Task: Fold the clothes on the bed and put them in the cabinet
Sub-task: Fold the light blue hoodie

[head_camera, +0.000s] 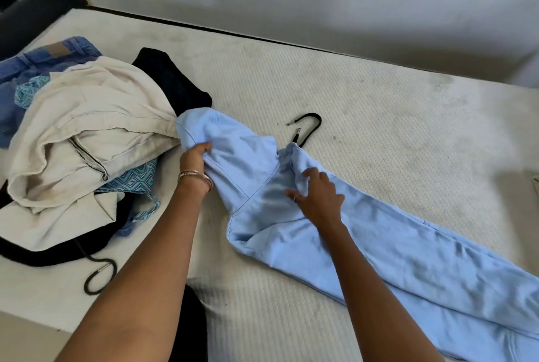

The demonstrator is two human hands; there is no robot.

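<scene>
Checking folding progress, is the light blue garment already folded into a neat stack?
No, the light blue garment lies stretched out across the mattress.

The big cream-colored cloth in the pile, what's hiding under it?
Peeking out from under the cream garment are a teal patterned cloth, blue jeans and a black garment. Anything deeper in the pile is covered.
</scene>
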